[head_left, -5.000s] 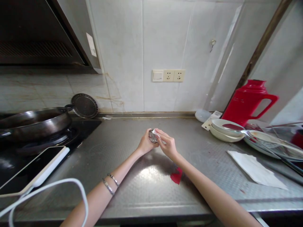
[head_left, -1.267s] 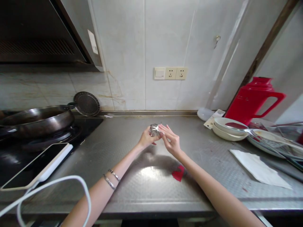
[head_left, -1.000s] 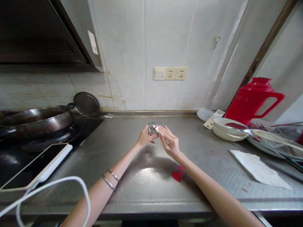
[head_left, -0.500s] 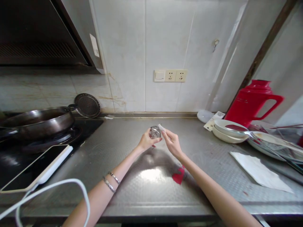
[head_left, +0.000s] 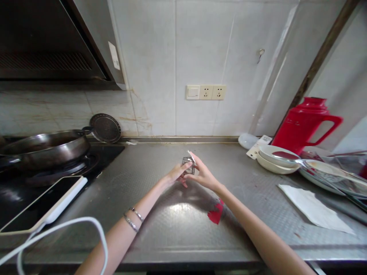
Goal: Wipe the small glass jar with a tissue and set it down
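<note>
Over the middle of the steel counter, a small clear, greyish faceted glass (head_left: 187,160) is between my two hands. My left hand (head_left: 175,174) is closed around its near left side, thumb lying across the glass. My right hand (head_left: 204,174) is curled against its right side, with the thumb low near the base. A thin white piece of what looks like tissue (head_left: 189,154) sticks up from the right fingers at the rim. Fingers and tissue hide part of the glass.
At left are a steel pan (head_left: 51,147) on the stove and a phone (head_left: 43,204) with a white cable (head_left: 86,219). To the right stand a red thermos (head_left: 304,124), stacked bowls (head_left: 276,162) and a white napkin (head_left: 314,209). A red patch (head_left: 215,213) lies on the counter.
My right hand has shifted left and closed in on the glass, bringing the white piece against it. The glass has turned and dropped slightly, and my left thumb now lies across it.
</note>
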Tool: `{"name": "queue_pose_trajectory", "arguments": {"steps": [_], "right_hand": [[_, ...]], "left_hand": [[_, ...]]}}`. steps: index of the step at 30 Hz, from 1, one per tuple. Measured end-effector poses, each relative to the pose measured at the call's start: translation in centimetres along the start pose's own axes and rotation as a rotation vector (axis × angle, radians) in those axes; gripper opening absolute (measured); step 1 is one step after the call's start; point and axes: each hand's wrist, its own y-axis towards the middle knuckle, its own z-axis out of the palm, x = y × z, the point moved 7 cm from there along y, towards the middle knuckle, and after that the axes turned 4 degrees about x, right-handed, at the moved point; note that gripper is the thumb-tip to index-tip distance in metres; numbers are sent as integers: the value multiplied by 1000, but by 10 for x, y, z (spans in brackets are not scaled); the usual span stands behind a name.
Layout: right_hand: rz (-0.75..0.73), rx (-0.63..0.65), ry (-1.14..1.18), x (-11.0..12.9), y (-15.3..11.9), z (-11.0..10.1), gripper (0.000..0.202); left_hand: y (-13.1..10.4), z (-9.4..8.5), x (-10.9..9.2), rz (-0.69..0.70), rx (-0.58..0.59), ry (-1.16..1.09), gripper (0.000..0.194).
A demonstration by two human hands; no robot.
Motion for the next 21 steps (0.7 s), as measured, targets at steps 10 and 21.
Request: {"name": "queue_pose_trajectory", "arguments": {"steps": [10,21], "right_hand": [[177,-75,337,-12,5,-5,72],[-21,-53,-245,17,1,-5,42]], "left_hand": [[2,3,-8,274,-14,320,92],[0,-2,-4,424,-288,520,68]]}}
